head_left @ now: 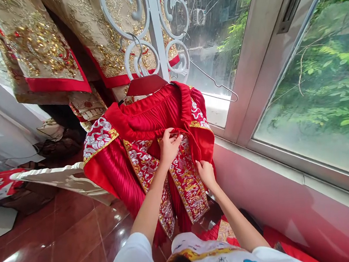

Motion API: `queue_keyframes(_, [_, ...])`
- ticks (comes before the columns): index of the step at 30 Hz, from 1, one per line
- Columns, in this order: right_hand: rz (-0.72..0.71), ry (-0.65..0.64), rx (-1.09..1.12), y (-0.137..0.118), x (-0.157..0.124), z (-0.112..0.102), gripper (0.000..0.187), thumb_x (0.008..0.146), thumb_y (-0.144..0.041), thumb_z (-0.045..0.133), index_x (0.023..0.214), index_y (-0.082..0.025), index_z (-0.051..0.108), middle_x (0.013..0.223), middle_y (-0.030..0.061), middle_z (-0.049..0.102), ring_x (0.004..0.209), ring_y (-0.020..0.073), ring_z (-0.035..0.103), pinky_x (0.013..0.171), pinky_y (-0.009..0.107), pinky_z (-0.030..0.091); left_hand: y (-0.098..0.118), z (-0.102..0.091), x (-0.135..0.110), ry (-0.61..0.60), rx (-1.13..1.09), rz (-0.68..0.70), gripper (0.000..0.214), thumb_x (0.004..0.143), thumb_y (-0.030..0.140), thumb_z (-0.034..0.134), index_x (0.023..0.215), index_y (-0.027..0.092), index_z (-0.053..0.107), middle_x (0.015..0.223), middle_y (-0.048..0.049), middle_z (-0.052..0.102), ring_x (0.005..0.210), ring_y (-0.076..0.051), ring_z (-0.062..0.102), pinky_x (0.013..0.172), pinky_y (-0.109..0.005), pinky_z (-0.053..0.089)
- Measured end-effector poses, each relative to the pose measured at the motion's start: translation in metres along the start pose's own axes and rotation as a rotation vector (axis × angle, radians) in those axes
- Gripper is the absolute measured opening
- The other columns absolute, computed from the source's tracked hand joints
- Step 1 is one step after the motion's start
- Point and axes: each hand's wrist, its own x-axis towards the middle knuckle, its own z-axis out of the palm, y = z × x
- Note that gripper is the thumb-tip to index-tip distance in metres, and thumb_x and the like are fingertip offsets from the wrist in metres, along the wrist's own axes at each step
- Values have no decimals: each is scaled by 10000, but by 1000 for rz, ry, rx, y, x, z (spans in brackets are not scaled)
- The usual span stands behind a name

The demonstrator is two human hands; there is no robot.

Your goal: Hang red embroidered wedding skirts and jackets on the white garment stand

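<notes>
A red pleated skirt point(110, 166) with a gathered waistband hangs from a hanger point(145, 85) in front of me. Gold and silver embroidery covers its two front panels point(189, 181). At the front of the waistband, my left hand point(169, 146) pinches the red fabric between thumb and fingers. Lower and to the right, my right hand point(206, 172) is closed on the edge of the skirt's red cloth. Part of the cloth under both hands is hidden by the fingers.
The hanger hooks onto a white scrolled metal rack point(156, 34). Gold-beaded garments point(46, 48) hang behind it. An unused wire hanger point(216, 81) sticks out right, near the window point(308, 105). A white carved chair back point(70, 176) stands left, above a tiled floor point(76, 235).
</notes>
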Motion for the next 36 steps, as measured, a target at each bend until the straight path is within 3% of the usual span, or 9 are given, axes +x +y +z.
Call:
queue_keyframes(6, [51,-117,411,12,4,17,289,809,-438,405,639,-210,457,580,19,578,507,162,555,479,252,395,-18,-5,2,-104,185,17,633,729,178,629,1286,197,330,1282,-159,504,1198,-254,521,993,-442,440])
queue_keyframes(11, [22,-92,414,13,3,20,285,779,-441,436,661,-196,520,604,30,607,552,166,568,490,254,422,-38,-10,-4,-208,397,216,843,766,188,589,1431,199,70,1401,-182,375,1312,-238,386,1091,-456,321])
queue_keyframes(14, [21,-129,411,12,2,19,297,770,-456,442,665,-195,535,589,29,601,557,166,561,499,251,415,-52,-18,-18,-311,572,429,681,777,223,580,1374,189,256,1414,-170,353,1337,-246,339,1094,-458,315])
queue_keyframes(17, [4,-165,451,9,-2,17,295,759,-457,455,646,-194,527,536,9,558,511,149,516,495,244,391,-66,-25,-37,-451,759,597,366,775,255,584,1132,196,533,1363,-144,422,1319,-280,348,1090,-520,283])
queue_keyframes(20, [-33,-182,443,3,-6,13,266,753,-429,460,640,-194,509,512,-14,514,485,130,463,490,234,360,-76,-25,-56,-556,889,678,192,799,253,561,977,207,618,1240,-110,538,1247,-280,418,1086,-596,209])
queue_keyframes(25, [-136,-156,242,-8,-11,2,216,767,-345,453,621,-192,498,565,-4,549,527,129,477,519,231,337,-74,-15,-68,-590,1009,656,181,877,212,461,949,221,626,930,-41,641,1019,-203,530,1074,-595,215])
queue_keyframes(32, [-343,-296,181,-3,-13,-5,139,818,-319,523,823,-187,568,837,34,661,734,156,590,633,242,410,-62,-17,-68,-663,1064,631,155,859,169,471,877,199,622,853,-36,635,1006,-214,500,1063,-557,238])
queue_keyframes(36, [-300,-185,94,3,-18,2,127,812,-278,544,901,-189,555,914,41,653,807,168,601,706,270,436,-56,-18,-69,-610,1094,621,186,878,194,445,809,186,617,808,-24,639,922,-195,512,1048,-481,282])
